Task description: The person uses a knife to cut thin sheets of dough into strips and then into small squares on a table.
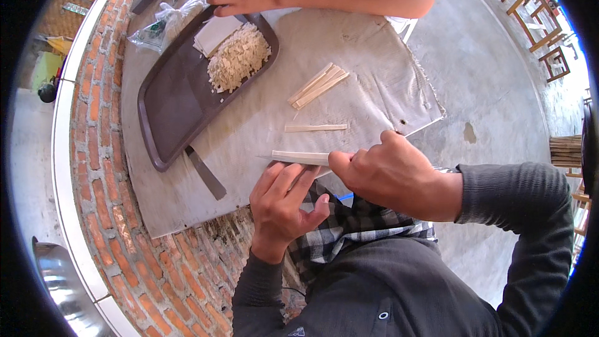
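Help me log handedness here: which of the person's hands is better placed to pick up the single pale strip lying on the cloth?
Probably the left hand: its fingers are open, only resting under the held strip. The right hand is closed around that strip's end. The single strip lies just beyond both.

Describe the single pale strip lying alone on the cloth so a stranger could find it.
Start at the dark brown tray on the grey cloth. Right of it lies a bundle of pale strips; just below that is the single strip, flat, level and alone, touched by no hand.
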Tool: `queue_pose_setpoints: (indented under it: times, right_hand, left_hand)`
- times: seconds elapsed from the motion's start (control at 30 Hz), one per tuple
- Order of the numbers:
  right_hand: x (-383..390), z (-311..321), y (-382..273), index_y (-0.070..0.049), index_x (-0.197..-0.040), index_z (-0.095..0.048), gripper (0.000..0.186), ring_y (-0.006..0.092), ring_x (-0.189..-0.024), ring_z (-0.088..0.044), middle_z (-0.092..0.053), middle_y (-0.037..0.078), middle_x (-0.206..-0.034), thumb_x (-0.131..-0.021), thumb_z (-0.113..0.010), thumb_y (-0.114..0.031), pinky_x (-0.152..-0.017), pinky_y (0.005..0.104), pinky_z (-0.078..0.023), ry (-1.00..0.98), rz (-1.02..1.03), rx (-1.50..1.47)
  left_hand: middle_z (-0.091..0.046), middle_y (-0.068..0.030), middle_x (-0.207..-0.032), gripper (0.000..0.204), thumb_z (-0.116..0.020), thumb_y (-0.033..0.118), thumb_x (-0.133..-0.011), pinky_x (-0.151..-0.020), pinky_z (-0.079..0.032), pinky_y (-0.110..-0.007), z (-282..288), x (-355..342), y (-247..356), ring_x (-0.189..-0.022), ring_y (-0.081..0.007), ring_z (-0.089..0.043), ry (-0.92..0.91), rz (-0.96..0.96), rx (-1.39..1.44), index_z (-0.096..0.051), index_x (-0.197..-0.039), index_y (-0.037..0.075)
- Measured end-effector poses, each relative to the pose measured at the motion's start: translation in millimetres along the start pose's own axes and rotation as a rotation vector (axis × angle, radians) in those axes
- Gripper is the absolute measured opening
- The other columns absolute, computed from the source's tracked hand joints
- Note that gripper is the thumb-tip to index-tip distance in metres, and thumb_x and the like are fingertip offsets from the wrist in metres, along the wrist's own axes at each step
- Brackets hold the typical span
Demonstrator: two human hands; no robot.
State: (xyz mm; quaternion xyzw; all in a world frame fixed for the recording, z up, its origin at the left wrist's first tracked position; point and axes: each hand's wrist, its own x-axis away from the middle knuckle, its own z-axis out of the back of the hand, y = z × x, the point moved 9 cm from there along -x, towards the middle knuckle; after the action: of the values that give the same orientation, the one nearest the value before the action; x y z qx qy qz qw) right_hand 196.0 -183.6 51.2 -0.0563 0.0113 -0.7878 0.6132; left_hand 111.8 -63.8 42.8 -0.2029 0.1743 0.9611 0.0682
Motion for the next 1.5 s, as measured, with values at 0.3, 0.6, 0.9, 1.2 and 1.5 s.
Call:
queue_pose_setpoints:
  times: [0.3,0.6,0.9,1.2,1.5]
  right_hand:
    - [-5,9,-5,-0.003,-0.101,-0.059,0.026,0.0215,-0.064,-0.078,-0.066,0.0,-0.066,-0.094,-0.081,-0.015,-0.056,0.0355,-0.053,0.086,0.089,-0.034]
    - [-25,8,-10,0.0,-0.108,-0.059,0.033,0.0247,-0.077,-0.083,-0.073,0.005,-0.076,-0.091,-0.084,-0.011,-0.058,0.0372,-0.056,0.145,0.126,-0.102]
    - [30,5,10,-0.002,-0.107,-0.063,0.022,0.0245,-0.07,-0.082,-0.078,0.007,-0.078,-0.097,-0.079,-0.014,-0.06,0.0392,-0.057,-0.125,-0.057,-0.02]
    - [-20,5,-4,-0.004,-0.102,-0.055,0.026,0.0239,-0.063,-0.079,-0.067,0.001,-0.066,-0.098,-0.079,-0.015,-0.054,0.0375,-0.054,0.167,0.106,-0.11]
    - [28,9,41,-0.007,-0.104,-0.054,0.024,0.023,-0.058,-0.075,-0.067,0.004,-0.062,-0.1,-0.077,-0.013,-0.059,0.0377,-0.054,-0.06,-0.088,-0.031]
  left_hand:
    - [-0.077,-0.0121,-0.12,0.044,-0.08,0.033,-0.09,-0.099,-0.062,-0.05,2,-1,1,-0.113,-0.0386,-0.073,-0.003,0.027,0.055,-0.086,-0.124,0.006]
    - [-0.078,-0.0146,-0.124,0.039,-0.079,0.029,-0.09,-0.101,-0.061,-0.052,0,2,-5,-0.114,-0.04,-0.073,0.01,0.022,0.071,-0.085,-0.12,0.005]
    - [-0.079,-0.0108,-0.124,0.047,-0.08,0.033,-0.092,-0.104,-0.062,-0.048,2,1,0,-0.116,-0.0351,-0.074,0.006,-0.033,0.009,-0.086,-0.131,0.007]
    - [-0.08,-0.01,-0.125,0.046,-0.078,0.034,-0.092,-0.106,-0.063,-0.049,-6,7,-8,-0.115,-0.0354,-0.075,-0.002,-0.001,-0.013,-0.088,-0.129,0.009]
    - [-0.082,-0.0069,-0.122,0.046,-0.075,0.036,-0.092,-0.109,-0.063,-0.053,-6,6,-9,-0.111,-0.0317,-0.077,0.041,-0.009,0.013,-0.09,-0.127,0.01]
